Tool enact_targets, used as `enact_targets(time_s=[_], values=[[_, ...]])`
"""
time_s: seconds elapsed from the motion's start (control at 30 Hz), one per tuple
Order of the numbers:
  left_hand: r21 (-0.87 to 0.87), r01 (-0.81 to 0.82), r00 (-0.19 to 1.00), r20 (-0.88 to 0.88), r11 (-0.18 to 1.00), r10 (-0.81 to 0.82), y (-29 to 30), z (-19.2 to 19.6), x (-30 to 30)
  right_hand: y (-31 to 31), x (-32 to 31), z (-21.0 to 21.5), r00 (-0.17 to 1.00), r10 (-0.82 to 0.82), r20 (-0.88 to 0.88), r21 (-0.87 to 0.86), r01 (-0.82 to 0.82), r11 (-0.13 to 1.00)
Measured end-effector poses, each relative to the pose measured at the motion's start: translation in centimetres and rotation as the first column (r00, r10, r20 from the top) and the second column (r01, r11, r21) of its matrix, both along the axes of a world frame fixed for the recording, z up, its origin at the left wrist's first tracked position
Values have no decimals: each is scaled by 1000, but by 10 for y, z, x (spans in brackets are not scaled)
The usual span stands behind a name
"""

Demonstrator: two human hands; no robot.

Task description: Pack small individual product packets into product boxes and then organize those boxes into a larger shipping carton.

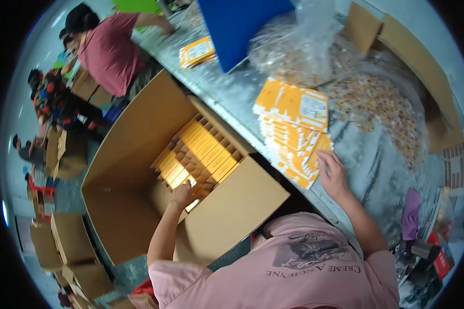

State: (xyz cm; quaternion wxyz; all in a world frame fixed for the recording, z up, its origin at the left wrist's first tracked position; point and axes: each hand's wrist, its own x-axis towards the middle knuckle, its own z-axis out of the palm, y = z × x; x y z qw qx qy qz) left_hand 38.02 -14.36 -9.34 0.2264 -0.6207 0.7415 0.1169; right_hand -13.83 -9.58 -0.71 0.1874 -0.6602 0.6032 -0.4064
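My left hand reaches down into a large open cardboard carton and presses on the near end of rows of small yellow boxes packed inside; whether it grips one I cannot tell. My right hand rests with spread fingers on the near edge of a stack of flat yellow box blanks lying on the metal table.
A clear bag and a loose heap of small wrapped pieces cover the table's far right. A blue board and more yellow blanks lie further back. Another person in a red shirt works at the table. Several cartons stand on the floor at left.
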Motion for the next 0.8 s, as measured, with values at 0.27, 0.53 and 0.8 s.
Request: enact_targets(time_s=[0.27, 0.53, 0.8], values=[[-611, -223, 627, -686, 759, -368, -111, 93, -210, -64, -25, -20, 844, 84, -530, 75, -51, 996], [-222, -212, 693, -721, 952, -14, -193, 89, -392, -62, -16, -30, 878, 113, -465, 119, -65, 991], [-8, -156, 446, -893, 988, 64, -179, 71, -398, -19, -40, -14, 982, -94, 161, 108, 77, 991]])
